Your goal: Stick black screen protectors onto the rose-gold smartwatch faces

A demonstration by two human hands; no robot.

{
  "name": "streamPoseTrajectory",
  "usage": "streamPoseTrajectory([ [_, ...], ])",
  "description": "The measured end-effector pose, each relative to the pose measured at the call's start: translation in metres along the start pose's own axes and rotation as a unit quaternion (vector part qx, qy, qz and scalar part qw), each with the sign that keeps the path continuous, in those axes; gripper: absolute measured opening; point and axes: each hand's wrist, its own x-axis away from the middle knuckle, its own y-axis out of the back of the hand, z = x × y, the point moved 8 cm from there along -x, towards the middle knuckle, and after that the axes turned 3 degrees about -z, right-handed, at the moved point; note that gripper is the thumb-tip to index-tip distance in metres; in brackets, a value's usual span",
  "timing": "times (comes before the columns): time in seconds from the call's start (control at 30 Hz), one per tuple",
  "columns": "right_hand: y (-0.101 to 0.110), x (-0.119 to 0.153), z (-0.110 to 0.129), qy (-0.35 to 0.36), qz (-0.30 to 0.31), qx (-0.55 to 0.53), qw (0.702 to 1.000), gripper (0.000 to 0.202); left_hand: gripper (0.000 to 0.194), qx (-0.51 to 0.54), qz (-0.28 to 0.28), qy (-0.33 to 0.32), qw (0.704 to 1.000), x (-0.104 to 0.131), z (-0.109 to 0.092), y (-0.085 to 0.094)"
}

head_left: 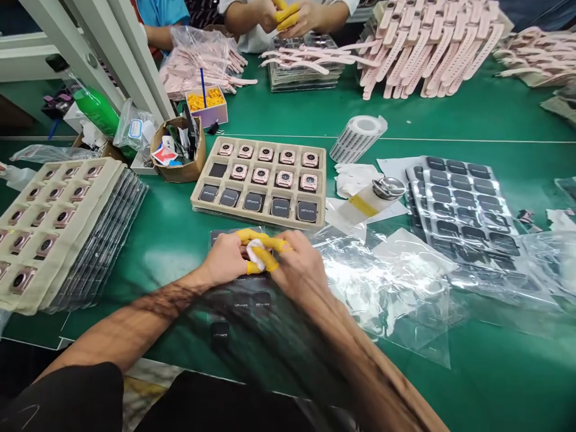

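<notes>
My left hand [226,257] and my right hand [300,262], with yellow finger cots, meet over the table in front of the tray. Pinched in my right fingers is a small white cloth [256,254], pressed against something small in my left fingers, mostly hidden by them. Below my hands lies a clear sheet of black square films [241,302] with white lettering, partly covered by my forearms. Just beyond is a beige tray [258,213] holding pink smartwatch cases [260,176] in the two back rows. Black-faced squares fill its front row; one middle-row slot at the left has no case.
Stacked trays [101,225] of watch cases stand left. A label roll [357,138], a pump bottle [373,198], clear plastic sheets [382,288] and black film sheets [468,210] lie right. Pink straps [427,48] and a co-worker's hands [288,17] are at the back.
</notes>
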Motion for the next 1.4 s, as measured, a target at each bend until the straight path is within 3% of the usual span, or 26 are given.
streamPoseTrajectory([
  [0.13,0.002,0.002,0.004,-0.018,-0.063,0.028,0.997,0.013,0.062,-0.023,-0.002,0.013,1.000,0.002,0.002,-0.001],
  [0.27,-0.004,-0.003,-0.010,-0.043,-0.038,0.059,0.997,0.021,0.061,-0.001,0.002,0.015,1.000,0.002,0.001,-0.001],
  [0.4,0.014,0.011,-0.035,-0.141,0.000,0.184,0.973,0.023,0.061,-0.025,-0.021,0.020,0.999,0.000,0.000,0.003],
  [0.47,0.031,0.029,-0.021,-0.159,-0.040,0.190,0.968,0.027,0.060,-0.025,-0.025,0.015,0.999,-0.002,0.000,0.003],
  [0.53,0.033,0.049,0.012,-0.120,-0.062,0.108,0.985,0.030,0.058,-0.020,-0.029,0.014,0.999,-0.002,0.001,0.003],
  [0.6,0.004,0.066,0.056,-0.029,0.064,-0.033,0.997,0.044,0.059,-0.005,-0.029,0.024,0.999,-0.002,0.004,0.002],
  [0.7,-0.021,0.081,0.087,-0.013,0.116,-0.079,0.990,0.054,0.064,0.023,-0.019,0.039,0.999,0.000,0.006,-0.001],
  [0.83,-0.029,0.076,0.080,-0.052,0.095,-0.049,0.993,0.055,0.064,0.034,-0.008,0.022,0.999,0.001,0.004,-0.005],
  [1.0,-0.022,0.065,0.078,-0.037,0.075,-0.086,0.993,0.062,0.062,0.024,-0.005,0.013,1.000,-0.001,0.006,-0.005],
  [1.23,-0.005,0.058,0.086,-0.011,0.023,-0.108,0.994,0.049,0.059,0.028,-0.001,0.017,0.999,0.001,-0.002,-0.006],
  [1.4,-0.011,0.061,0.090,0.003,0.044,-0.078,0.996,0.040,0.059,0.014,-0.007,0.020,1.000,0.001,-0.002,-0.005],
])
